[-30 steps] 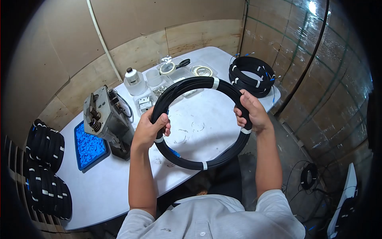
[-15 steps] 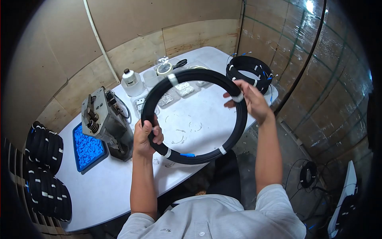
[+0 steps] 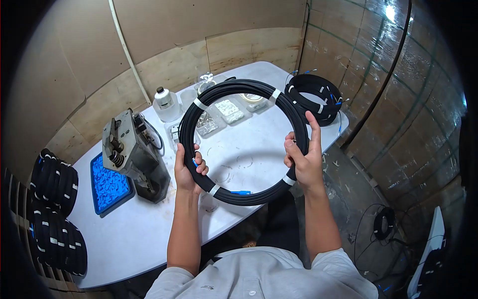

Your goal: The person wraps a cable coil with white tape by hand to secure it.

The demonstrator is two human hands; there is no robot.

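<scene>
Both hands hold up a large coil of black cable [image 3: 238, 85], bound with several white ties, above the white table. My left hand [image 3: 187, 172] is closed round its left side, fingers curled through the middle. A small blue piece [image 3: 195, 163] shows by those fingers. On the right side, my right hand [image 3: 307, 162] grips the coil between thumb and curled fingers, its index finger stretched upward. A blue connector [image 3: 240, 193] lies along the coil's lower edge, between two ties.
A metal press-like machine [image 3: 134, 154] stands at the left of the table [image 3: 134, 234], beside a tray of blue pieces [image 3: 92, 172]. Stacked black coils [image 3: 57, 239] sit at the left edge, another coil group [image 3: 318, 117] at back right. A white bottle [image 3: 163, 98] and plastic boxes [image 3: 231, 112] line the back.
The coil has turned, so its white ties sit further clockwise. My right hand has moved down along its right side and closed on it.
</scene>
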